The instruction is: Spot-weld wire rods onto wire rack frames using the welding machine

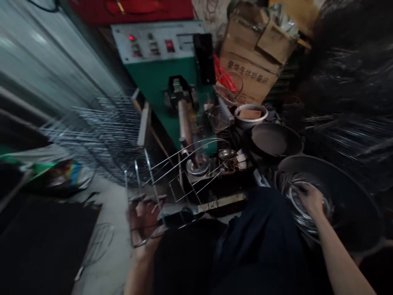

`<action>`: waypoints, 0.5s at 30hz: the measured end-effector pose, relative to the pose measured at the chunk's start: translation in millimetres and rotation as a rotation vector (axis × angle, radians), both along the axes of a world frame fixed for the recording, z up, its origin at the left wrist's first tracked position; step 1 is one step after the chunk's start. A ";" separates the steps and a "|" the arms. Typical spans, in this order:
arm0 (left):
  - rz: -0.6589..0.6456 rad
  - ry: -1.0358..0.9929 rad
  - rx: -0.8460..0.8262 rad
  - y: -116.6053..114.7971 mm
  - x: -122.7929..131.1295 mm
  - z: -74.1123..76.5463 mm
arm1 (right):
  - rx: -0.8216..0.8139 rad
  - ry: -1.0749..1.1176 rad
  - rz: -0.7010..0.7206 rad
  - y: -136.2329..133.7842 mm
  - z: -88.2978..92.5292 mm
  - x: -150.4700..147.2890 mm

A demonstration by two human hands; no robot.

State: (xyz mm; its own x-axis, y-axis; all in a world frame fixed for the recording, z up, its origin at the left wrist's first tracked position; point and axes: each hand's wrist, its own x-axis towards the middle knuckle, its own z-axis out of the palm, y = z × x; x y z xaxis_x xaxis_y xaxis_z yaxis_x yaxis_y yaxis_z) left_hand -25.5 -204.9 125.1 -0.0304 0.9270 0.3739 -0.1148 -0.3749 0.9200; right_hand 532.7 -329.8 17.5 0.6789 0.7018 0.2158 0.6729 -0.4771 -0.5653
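Observation:
My left hand is closed around the end of a bent metal wire rack, held up in front of a green machine. The rack's thin rods reach to the right, past the machine's lower electrode. My right hand is down in a large dark pan, its fingers bent against a pile of shiny metal wire rings. Motion blur hides whether those fingers grip one ring or several.
The green machine has a lit red lamp and switches. Wire racks are stacked to its left. Rightward stand a shallow dark pan, a white bowl and a cardboard box. A wire piece lies on the floor.

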 end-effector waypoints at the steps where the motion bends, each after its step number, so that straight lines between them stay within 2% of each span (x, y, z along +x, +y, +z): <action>1: 0.000 -0.005 0.000 0.7 3.2 2.6 | 0.040 0.038 0.068 9.3 11.7 -13.2; 4: -0.002 0.027 0.011 -0.6 5.5 7.0 | 0.136 0.225 0.292 34.5 45.8 -63.5; 7: -0.016 0.056 0.008 -5.7 1.4 7.7 | 0.166 0.362 0.483 53.9 62.1 -118.2; 11: -0.027 0.064 0.007 -10.7 -4.0 8.0 | 0.081 0.360 0.682 67.4 49.4 -170.8; 13: -0.020 0.046 0.007 -11.4 -6.6 7.5 | 0.045 0.296 0.724 69.1 38.1 -176.4; 15: -0.018 0.014 -0.002 -11.6 -9.8 6.5 | 0.030 0.219 0.703 67.7 29.2 -160.5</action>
